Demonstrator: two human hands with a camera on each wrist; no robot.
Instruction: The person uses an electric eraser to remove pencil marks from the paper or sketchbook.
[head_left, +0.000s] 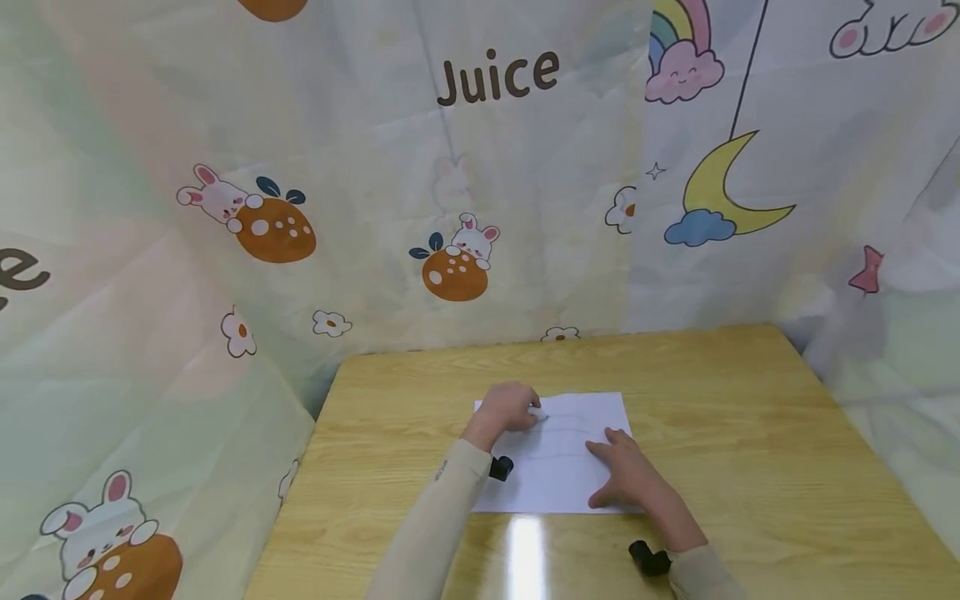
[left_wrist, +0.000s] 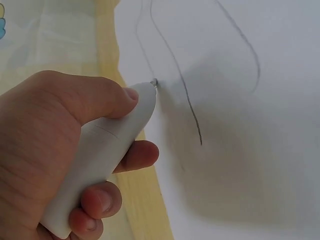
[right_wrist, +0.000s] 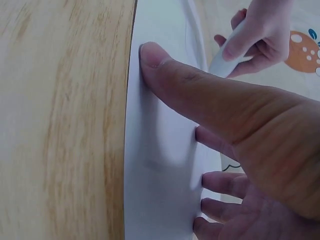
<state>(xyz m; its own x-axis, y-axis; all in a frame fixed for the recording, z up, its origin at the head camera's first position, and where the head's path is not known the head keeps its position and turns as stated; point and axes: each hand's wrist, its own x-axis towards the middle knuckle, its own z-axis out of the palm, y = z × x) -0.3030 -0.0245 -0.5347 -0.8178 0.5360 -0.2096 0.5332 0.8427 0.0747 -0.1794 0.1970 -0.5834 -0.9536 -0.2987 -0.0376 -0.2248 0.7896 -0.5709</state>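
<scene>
While the right hand (head_left: 628, 468), fingers spread, rests on the near right of the rectangular white paper sheet (head_left: 555, 487) on the table of pale wood grain (head_left: 405, 408), the left hand (head_left: 510, 408) grips a thick, smooth white pen (left_wrist: 105, 142) near the sheet's far edge. Thin grey curving lines (left_wrist: 186, 92) are drawn; one ends at the tip, seemingly unfinished; how much remains is unclear.

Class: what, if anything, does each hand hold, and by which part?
The left hand grips a white tool round its body; the right hand, spread on the paper, holds nothing.
</scene>
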